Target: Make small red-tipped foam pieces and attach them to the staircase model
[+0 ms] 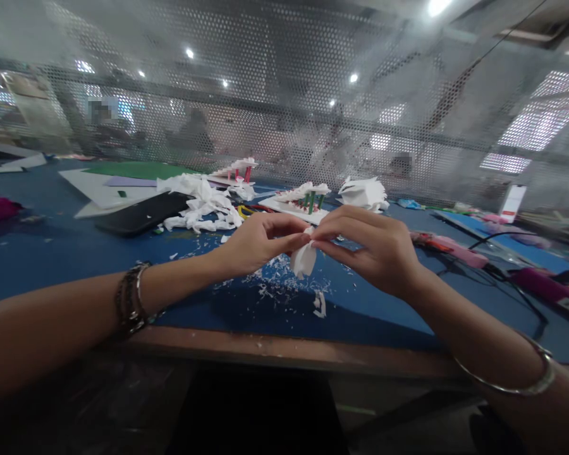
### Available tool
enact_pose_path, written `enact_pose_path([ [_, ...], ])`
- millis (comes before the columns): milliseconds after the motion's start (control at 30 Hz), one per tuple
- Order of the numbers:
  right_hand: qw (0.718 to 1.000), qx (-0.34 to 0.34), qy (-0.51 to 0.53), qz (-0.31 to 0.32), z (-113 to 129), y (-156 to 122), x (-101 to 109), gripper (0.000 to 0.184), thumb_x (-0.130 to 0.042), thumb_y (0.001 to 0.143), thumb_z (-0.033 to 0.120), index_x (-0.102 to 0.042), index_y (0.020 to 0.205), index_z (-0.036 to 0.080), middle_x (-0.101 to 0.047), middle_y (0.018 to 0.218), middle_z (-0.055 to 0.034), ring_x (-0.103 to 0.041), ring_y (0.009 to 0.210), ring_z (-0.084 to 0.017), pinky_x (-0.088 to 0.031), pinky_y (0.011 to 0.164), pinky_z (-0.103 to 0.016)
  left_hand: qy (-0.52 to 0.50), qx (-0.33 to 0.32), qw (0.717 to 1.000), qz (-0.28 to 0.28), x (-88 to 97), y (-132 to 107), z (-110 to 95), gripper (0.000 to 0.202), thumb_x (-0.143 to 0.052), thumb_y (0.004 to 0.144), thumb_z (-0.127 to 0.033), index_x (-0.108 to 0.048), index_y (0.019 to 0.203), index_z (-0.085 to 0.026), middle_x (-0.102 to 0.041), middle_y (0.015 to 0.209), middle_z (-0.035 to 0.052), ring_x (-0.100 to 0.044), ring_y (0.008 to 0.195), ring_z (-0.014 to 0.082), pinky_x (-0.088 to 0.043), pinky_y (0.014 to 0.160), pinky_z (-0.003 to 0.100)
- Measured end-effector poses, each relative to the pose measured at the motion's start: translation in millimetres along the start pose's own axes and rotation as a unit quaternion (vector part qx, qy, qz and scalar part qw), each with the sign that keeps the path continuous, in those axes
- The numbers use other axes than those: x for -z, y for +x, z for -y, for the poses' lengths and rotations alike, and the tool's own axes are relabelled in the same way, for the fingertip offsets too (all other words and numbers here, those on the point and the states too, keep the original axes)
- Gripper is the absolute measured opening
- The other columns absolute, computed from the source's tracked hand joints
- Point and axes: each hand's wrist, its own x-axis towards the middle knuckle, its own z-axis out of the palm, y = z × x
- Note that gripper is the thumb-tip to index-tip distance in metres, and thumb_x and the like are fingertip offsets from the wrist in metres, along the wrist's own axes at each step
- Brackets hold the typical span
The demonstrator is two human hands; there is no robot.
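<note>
My left hand (pixel 260 243) and my right hand (pixel 372 249) meet above the blue table top (pixel 57 253), fingertips pinched together on a small white piece of paper (pixel 304 258) that hangs down between them. Both hands are closed on it. Below the hands lie many tiny white scraps (pixel 277 278) and one larger white shred (pixel 319 304). A dark bracelet sits on my left wrist, a silver bangle on my right forearm.
A heap of torn white paper (pixel 203 205), a black phone (pixel 145 215), two small white models on coloured posts (pixel 301 199), a folded white paper shape (pixel 363 193), pink tools with black cables (pixel 459 253) on the right. A perforated screen (pixel 284 107) backs the table. The wooden table edge (pixel 275 351) runs near me.
</note>
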Motion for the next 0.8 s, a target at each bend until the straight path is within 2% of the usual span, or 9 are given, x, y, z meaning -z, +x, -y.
enact_pose_path([
  [267, 0.995, -0.085, 0.034, -0.026, 3.3, 1.3, -1.7, 0.006, -0.054, 0.074, 0.016, -0.054, 0.069, 0.017, -0.059, 0.066, 0.0003, -0.053, 0.061, -0.008, -0.044, 0.058, -0.022, -0.003, -0.038, 0.999, -0.016, -0.8, -1.1, 2.6, 0.016, -0.056, 0.073, -0.025, -0.064, 0.084, -0.016, -0.067, 0.084, 0.0042, -0.059, 0.073, 0.0113, -0.048, 0.064, 0.021],
  [500, 0.983, -0.143, 0.091, -0.063, 6.4, 1.4, -6.4, 0.005, -0.054, 0.071, 0.013, -0.053, 0.068, 0.017, -0.056, 0.066, 0.0020, -0.053, 0.059, -0.006, -0.046, 0.056, -0.019, -0.024, -0.050, 0.998, -0.039, -4.6, -2.2, 2.0, 0.019, -0.059, 0.072, -0.027, -0.062, 0.085, -0.014, -0.066, 0.082, 0.0049, -0.059, 0.072, 0.0112, -0.048, 0.064, 0.020],
  [667, 0.977, -0.158, 0.117, -0.079, 8.1, 0.5, -9.5, 0.006, -0.054, 0.070, 0.012, -0.051, 0.067, 0.016, -0.055, 0.066, 0.0019, -0.052, 0.060, -0.006, -0.048, 0.057, -0.018, -0.031, -0.057, 0.997, -0.038, -6.1, -3.7, 2.5, 0.018, -0.059, 0.072, -0.026, -0.061, 0.086, -0.014, -0.064, 0.084, 0.0043, -0.059, 0.077, 0.0112, -0.049, 0.066, 0.019],
  [800, 0.982, -0.148, 0.086, -0.079, 9.0, 0.7, -9.7, 0.006, -0.054, 0.070, 0.012, -0.050, 0.067, 0.017, -0.055, 0.065, 0.0022, -0.052, 0.059, -0.006, -0.047, 0.057, -0.019, -0.030, -0.055, 0.997, -0.038, -6.9, -5.4, 1.0, 0.019, -0.057, 0.074, -0.029, -0.061, 0.084, -0.014, -0.064, 0.081, 0.0037, -0.058, 0.072, 0.0106, -0.049, 0.062, 0.018],
])
